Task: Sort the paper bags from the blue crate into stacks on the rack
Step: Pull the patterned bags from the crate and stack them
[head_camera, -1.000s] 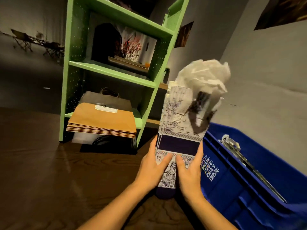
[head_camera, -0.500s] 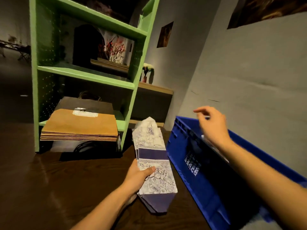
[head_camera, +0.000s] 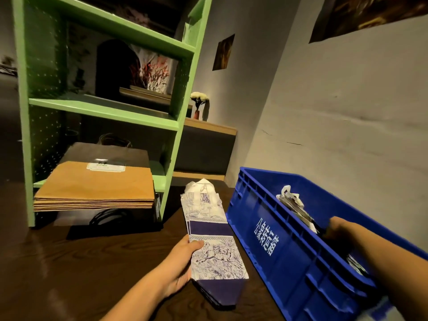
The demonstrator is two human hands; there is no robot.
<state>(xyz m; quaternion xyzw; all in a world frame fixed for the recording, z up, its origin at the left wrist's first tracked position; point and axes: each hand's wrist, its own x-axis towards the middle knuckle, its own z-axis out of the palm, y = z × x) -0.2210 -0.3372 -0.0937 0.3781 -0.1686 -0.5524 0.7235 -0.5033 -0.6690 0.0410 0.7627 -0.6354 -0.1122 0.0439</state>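
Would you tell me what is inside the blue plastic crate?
Paper bags with white handles lean inside the blue plastic crate, where the right hand reaches in. The near wall hides the floor and the fingers.

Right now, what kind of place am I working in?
Probably a shop's stockroom or packing corner: a green rack holds a stack of flat brown paper bags, a blue crate sits on the dark wooden table.

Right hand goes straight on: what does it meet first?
Probably the folded bags standing in the blue crate, just ahead of the right hand; its fingers are hidden, so it may be touching them.
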